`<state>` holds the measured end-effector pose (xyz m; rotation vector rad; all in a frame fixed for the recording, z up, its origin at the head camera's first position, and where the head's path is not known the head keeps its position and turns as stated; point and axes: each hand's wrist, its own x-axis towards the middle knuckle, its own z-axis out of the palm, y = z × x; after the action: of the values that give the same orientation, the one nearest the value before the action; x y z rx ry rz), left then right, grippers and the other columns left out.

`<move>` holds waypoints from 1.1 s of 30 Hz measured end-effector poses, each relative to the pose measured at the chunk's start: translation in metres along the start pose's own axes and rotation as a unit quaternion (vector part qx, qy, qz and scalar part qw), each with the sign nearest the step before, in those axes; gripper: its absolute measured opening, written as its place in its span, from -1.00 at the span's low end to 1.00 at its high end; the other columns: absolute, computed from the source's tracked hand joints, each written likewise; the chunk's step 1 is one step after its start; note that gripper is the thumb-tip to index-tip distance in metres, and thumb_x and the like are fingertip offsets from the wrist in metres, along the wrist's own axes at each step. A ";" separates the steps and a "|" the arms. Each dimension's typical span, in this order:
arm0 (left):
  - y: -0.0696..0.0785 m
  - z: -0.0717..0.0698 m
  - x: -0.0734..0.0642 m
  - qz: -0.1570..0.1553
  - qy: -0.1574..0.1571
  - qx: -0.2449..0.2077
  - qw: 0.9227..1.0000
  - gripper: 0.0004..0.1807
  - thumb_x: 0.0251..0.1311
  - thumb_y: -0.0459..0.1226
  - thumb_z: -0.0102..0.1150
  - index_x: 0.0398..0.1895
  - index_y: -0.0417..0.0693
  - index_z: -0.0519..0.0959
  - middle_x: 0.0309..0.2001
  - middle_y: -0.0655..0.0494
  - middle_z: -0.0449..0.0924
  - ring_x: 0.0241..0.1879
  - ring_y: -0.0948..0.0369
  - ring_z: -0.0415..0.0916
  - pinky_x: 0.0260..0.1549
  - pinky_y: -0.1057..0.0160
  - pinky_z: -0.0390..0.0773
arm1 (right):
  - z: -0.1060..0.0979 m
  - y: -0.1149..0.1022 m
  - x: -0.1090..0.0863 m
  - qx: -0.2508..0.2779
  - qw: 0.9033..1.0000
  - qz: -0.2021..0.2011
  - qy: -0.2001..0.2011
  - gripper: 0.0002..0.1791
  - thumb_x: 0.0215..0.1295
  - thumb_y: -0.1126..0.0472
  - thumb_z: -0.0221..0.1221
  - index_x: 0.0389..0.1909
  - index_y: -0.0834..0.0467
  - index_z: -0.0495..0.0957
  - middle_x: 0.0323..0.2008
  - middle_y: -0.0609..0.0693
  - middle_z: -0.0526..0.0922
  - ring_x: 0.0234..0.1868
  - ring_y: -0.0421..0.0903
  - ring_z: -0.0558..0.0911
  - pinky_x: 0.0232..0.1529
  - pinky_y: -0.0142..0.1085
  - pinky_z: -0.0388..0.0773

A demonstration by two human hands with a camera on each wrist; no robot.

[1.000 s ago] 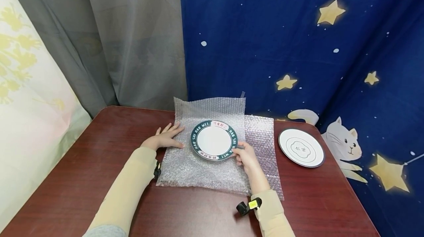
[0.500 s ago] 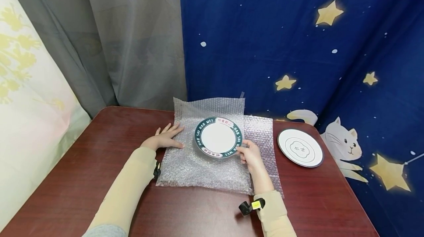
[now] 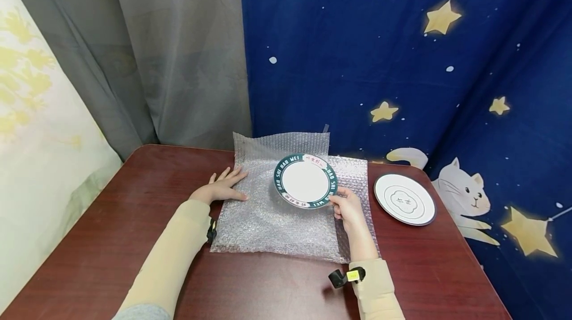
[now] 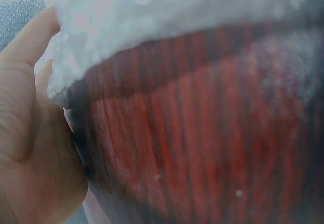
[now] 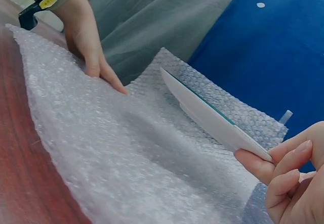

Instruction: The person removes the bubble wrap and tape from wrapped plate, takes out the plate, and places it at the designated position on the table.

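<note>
A white plate with a dark green lettered rim [image 3: 306, 181] is held up above the bubble wrap [image 3: 277, 230]. My right hand [image 3: 347, 206] pinches its right edge between thumb and fingers. In the right wrist view the plate [image 5: 212, 120] is tilted and apart from the bubble wrap [image 5: 106, 148] under it. My left hand [image 3: 220, 187] lies with fingers spread on the left edge of the bubble wrap. The left wrist view shows the thumb side of that left hand [image 4: 38, 133] at the wrap's edge.
A second white plate with a dark rim [image 3: 404, 200] lies on the reddish-brown table [image 3: 120, 210] to the right. Bubble wrap extends to the table's back edge, its far flap upright against the curtain [image 3: 313, 61]. A grey curtain [image 3: 187, 61] hangs at back left.
My right hand has carried the green-rimmed plate rightward and slightly back, higher over the bubble wrap. The left hand has stayed in place on the wrap.
</note>
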<state>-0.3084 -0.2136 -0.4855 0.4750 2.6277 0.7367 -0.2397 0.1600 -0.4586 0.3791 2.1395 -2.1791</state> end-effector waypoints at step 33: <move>-0.005 0.003 0.001 0.010 0.003 -0.014 1.000 0.03 0.07 0.23 0.19 0.53 0.11 -0.03 0.52 -0.03 -0.31 0.45 -0.08 -0.54 0.21 -0.28 -0.58 | -0.050 -0.021 -0.003 0.030 0.997 0.015 0.069 -0.55 0.29 0.43 0.07 0.19 0.34 0.23 -0.64 -0.12 0.57 -0.77 -0.34 0.21 -0.73 -0.50 0.18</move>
<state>-0.3091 -0.2160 -0.4914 0.4916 2.6180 0.7806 -0.2350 0.2103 -0.4376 0.5784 2.1231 -2.2680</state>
